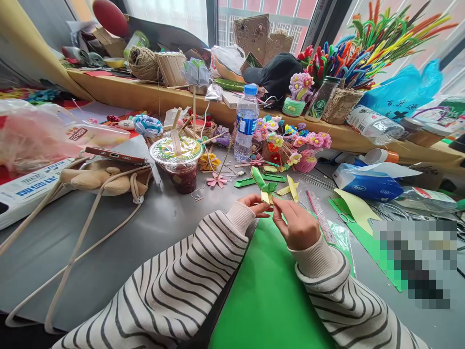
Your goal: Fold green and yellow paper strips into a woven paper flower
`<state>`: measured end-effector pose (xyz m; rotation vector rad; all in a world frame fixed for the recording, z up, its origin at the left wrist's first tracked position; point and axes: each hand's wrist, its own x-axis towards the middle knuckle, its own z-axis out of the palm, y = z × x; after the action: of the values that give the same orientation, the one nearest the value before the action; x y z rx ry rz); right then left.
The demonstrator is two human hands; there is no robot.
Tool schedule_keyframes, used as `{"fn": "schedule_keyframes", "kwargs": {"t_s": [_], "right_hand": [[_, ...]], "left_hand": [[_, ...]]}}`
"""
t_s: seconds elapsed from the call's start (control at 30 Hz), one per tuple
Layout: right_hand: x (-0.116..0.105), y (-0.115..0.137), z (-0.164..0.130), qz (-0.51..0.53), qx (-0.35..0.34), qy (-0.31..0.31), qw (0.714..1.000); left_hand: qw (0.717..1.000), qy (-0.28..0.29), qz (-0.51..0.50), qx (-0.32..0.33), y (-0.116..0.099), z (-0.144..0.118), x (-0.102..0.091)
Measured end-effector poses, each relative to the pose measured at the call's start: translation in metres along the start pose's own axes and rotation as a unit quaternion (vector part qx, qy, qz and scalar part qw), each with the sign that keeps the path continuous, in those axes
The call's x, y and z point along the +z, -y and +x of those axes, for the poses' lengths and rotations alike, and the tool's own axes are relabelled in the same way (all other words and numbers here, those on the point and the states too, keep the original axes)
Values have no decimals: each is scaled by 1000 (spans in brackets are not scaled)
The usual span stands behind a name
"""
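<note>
The small folded piece of yellow-green paper strips (266, 190) sits between our two hands, held just above the grey tabletop (170, 218) and over the far edge of the large bright green paper sheet (269, 291). Our left hand (254, 203) pinches the lower end of the folded piece between thumb and fingertips, and our right hand (296, 224) pinches it from the other side, fingers pressed together on the paper. Both wrists come out of cream sleeves with dark stripes (203, 271).

Just beyond the folded piece lie loose green and yellow paper strips (286, 186), and a small pink paper flower (216, 181) lies to the left of them. Farther left stands a clear plastic cup with a printed sealed lid (177, 162), holding a dark drink, with a wooden stick poking through the lid. A clear water bottle with a blue cap and blue label (247, 127) stands upright behind the strips, near a basket of pink and yellow handmade flowers (290, 143).

At the left a beige plush bag with long cream straps (105, 180) lies on the tabletop, and a phone (116, 156) rests on top of it. To the right we see a blue pack of tissues (366, 184) and green paper offcuts (366, 240). A bunch of many-coloured pipe cleaners (374, 39) stands on the wooden sill by the window.
</note>
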<state>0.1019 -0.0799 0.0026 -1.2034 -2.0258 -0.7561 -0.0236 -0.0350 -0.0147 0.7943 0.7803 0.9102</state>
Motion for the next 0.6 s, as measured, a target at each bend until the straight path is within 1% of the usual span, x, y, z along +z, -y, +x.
{"fn": "schedule_keyframes", "kwargs": {"t_s": [0.23,0.3,0.4,0.47,0.6], "right_hand": [[0,-1,-1,26,6,5,1000],[2,-1,-1,59,25,8,998],[5,0,-1,111,72,5,991],[7,0,-2,123,91,-1,988],[9,-1,-2,98,63,-16,993]], "left_hand": [[1000,1,16,20,-3,-2,4],[999,-6,27,31,-3,-3,7],[997,-20,54,54,-3,-5,9],[994,-28,73,70,-3,-6,10],[991,-27,97,89,-1,-7,12]]}}
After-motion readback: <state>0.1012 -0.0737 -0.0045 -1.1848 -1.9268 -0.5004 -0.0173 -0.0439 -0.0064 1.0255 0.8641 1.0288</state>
